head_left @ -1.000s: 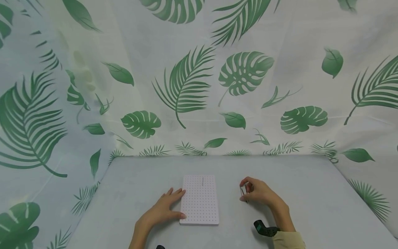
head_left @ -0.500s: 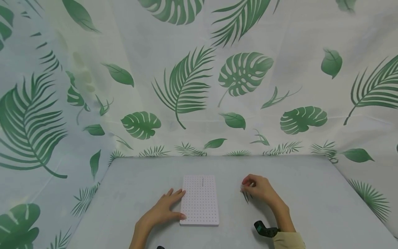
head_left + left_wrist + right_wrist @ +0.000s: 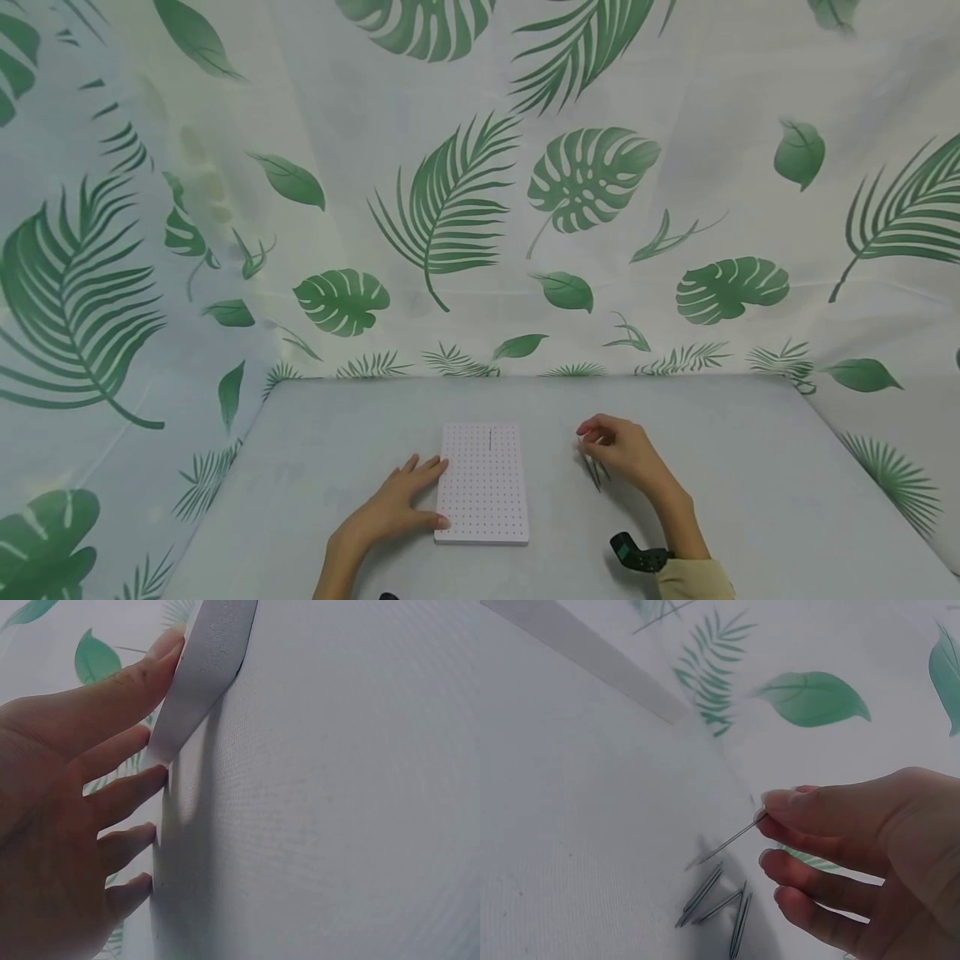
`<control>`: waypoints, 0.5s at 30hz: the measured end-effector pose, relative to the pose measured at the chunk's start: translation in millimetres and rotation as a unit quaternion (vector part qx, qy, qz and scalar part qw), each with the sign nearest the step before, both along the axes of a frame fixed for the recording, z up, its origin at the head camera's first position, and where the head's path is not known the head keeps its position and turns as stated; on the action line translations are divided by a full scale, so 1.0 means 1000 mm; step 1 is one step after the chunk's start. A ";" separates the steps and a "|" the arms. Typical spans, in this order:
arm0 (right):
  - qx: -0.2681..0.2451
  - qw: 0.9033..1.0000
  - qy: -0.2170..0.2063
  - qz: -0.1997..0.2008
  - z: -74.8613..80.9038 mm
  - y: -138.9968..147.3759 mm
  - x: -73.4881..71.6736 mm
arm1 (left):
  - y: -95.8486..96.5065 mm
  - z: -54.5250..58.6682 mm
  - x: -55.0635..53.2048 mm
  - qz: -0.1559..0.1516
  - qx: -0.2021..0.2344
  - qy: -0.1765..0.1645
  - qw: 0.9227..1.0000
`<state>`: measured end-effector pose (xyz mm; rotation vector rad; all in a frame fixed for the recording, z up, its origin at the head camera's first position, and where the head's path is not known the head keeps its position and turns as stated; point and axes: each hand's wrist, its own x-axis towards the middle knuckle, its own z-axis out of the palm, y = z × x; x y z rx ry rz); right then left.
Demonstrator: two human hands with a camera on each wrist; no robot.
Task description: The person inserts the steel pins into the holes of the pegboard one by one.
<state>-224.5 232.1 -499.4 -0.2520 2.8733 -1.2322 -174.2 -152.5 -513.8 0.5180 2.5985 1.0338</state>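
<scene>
A white board [image 3: 483, 500] with a grid of small holes lies on the table, and one thin metal pin [image 3: 491, 439] stands up near its far end. My left hand [image 3: 393, 504] rests at the board's left side, thumb over the near left corner and fingers extended along the edge. To the right of the board, my right hand [image 3: 618, 446] pinches one slender metal pin [image 3: 731, 840] between thumb and index finger, its other fingers loosely bent. Several similar loose pins [image 3: 712, 900] lie on the table just beneath that hand.
The grey-white table [image 3: 360, 408] meets a leaf-printed cloth backdrop [image 3: 480, 317] at its far edge, and the cloth also rises on both sides. A black device [image 3: 637, 552] is strapped at the right wrist, beside a pale yellow sleeve [image 3: 693, 577].
One second ago my right fingers were spread around the pins. They have since drawn together and lifted slightly away, now pinching one pin above the others. The left hand and board stay put.
</scene>
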 end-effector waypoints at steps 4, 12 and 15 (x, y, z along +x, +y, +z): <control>-0.006 1.000 0.014 0.004 -0.001 -0.001 -0.001 | 0.000 0.000 -0.001 0.001 -0.002 0.001 1.000; -0.049 0.999 0.013 0.014 0.000 -0.010 0.000 | 0.000 0.001 0.000 0.002 0.000 -0.009 1.000; -0.082 0.997 0.005 0.013 0.000 -0.016 0.000 | 0.001 0.002 0.001 0.000 0.002 -0.011 1.000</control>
